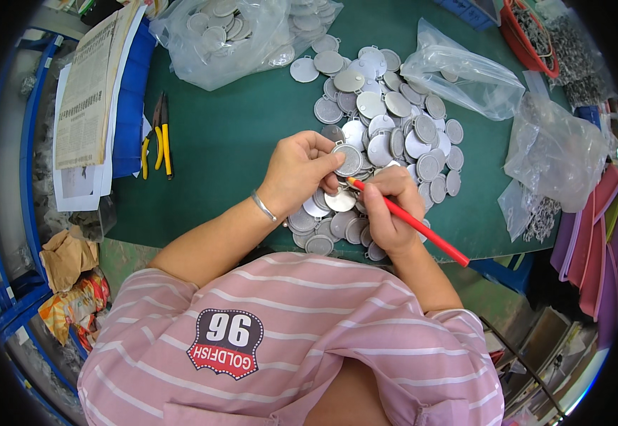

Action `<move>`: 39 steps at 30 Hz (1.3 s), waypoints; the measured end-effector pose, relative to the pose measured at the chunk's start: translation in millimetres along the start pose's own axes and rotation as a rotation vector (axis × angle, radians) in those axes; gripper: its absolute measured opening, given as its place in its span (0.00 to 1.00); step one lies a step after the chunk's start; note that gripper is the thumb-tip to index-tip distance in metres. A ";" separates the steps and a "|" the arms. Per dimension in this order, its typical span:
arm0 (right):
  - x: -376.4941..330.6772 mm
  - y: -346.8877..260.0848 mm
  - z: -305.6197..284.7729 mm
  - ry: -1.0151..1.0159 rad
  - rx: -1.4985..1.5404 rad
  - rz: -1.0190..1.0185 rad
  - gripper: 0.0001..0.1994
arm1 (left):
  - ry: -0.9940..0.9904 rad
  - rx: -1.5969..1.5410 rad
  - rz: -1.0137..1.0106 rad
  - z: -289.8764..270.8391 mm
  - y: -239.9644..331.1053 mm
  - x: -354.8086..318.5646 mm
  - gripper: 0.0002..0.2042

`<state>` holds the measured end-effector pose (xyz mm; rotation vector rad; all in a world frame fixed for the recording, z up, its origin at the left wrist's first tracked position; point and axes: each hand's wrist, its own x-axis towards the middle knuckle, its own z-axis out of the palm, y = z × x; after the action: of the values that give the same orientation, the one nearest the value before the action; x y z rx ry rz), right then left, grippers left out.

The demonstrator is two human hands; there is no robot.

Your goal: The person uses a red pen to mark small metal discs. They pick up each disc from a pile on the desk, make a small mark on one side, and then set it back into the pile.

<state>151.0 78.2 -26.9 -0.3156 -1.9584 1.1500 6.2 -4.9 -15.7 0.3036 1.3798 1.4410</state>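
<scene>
Left hand (296, 170) grip clamped on grey round disc (349, 160), held just above the disc pile (401, 128) on green surface (231, 128); right hand (387, 209) grip closed on red pencil (412, 224), long axis running lower-right, tip touching disc's lower edge

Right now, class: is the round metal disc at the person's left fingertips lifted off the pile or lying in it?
Lifted: the left hand pinches the disc above the pile.
</scene>
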 end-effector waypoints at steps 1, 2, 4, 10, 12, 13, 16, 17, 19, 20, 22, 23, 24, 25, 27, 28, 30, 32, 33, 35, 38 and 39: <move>-3.1 -0.1 0.5 0.054 0.032 0.048 0.07 | 0.001 -0.008 0.007 0.3 -0.1 0.4 0.08; -4.2 -0.2 0.9 0.107 0.064 0.095 0.07 | 0.002 -0.017 0.014 0.5 -0.5 1.0 0.08; -2.6 -0.3 1.8 0.088 0.031 0.062 0.07 | 0.002 -0.018 0.017 0.5 -0.7 0.7 0.08; -5.0 0.2 -2.8 0.031 -0.021 0.067 0.06 | -0.007 -0.024 0.011 0.3 0.4 0.1 0.07; -4.3 0.4 -3.8 0.045 -0.020 0.060 0.06 | -0.003 -0.027 0.003 0.6 1.1 -0.4 0.07; -1.8 0.7 -3.3 0.057 -0.031 0.051 0.07 | 0.003 -0.044 0.001 0.9 1.9 -1.4 0.07; 14.5 -4.8 -0.4 -0.025 -0.163 -0.112 0.10 | -0.006 -0.105 0.005 3.4 7.6 -6.8 0.09; 14.1 -6.0 -0.7 -0.022 -0.173 -0.086 0.10 | -0.021 -0.130 0.014 5.0 10.5 -9.6 0.09; 13.2 -8.6 -0.4 -0.017 -0.189 -0.036 0.10 | -0.078 -0.149 -0.018 5.9 13.5 -13.1 0.10; 7.8 -13.7 -0.2 0.053 -0.135 0.099 0.09 | -0.122 -0.143 -0.057 5.4 14.7 -14.0 0.11; 8.3 -16.1 1.6 0.211 0.129 0.386 0.07 | -0.169 0.000 -0.032 6.4 18.3 -16.8 0.11; 14.5 -23.3 -3.5 0.208 0.308 0.584 0.06 | -0.177 0.058 0.010 5.6 19.3 -15.9 0.11; 17.6 -24.3 -7.2 0.230 0.443 0.664 0.06 | -0.185 0.114 0.051 4.8 19.0 -15.5 0.11; 19.9 -23.6 -9.7 0.251 0.579 0.743 0.06 | -0.193 0.170 0.091 4.2 18.7 -15.1 0.11; 20.3 -22.6 -8.7 0.243 0.563 0.728 0.06 | -0.190 0.163 0.089 5.2 18.9 -15.5 0.10; 19.9 -22.8 -8.4 0.240 0.555 0.722 0.06 | -0.178 0.099 0.048 6.4 19.4 -16.1 0.10; 20.5 -25.6 -9.2 0.289 0.675 0.780 0.05 | -0.164 0.017 0.008 7.4 19.6 -17.1 0.09; 20.3 -26.0 -10.2 0.305 0.737 0.785 0.04 | -0.156 -0.020 0.013 7.1 19.3 -18.5 0.09; 20.0 -24.5 -11.6 0.296 0.739 0.760 0.04 | -0.139 -0.003 0.032 6.5 20.8 -20.0 0.08; 19.8 -23.6 -14.8 0.284 0.724 0.729 0.04 | -0.103 0.031 0.071 4.9 26.8 -25.0 0.08; 18.7 -24.0 -19.1 0.272 0.700 0.715 0.04 | -0.042 0.055 0.296 -2.8 43.4 -28.2 0.07; 18.4 -24.4 -19.7 0.269 0.710 0.712 0.04 | -0.036 0.122 0.358 -5.5 50.8 -27.5 0.07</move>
<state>158.7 87.3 7.4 -0.7603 -1.1036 2.0377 -12.3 -17.8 37.9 0.6804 1.4359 1.6331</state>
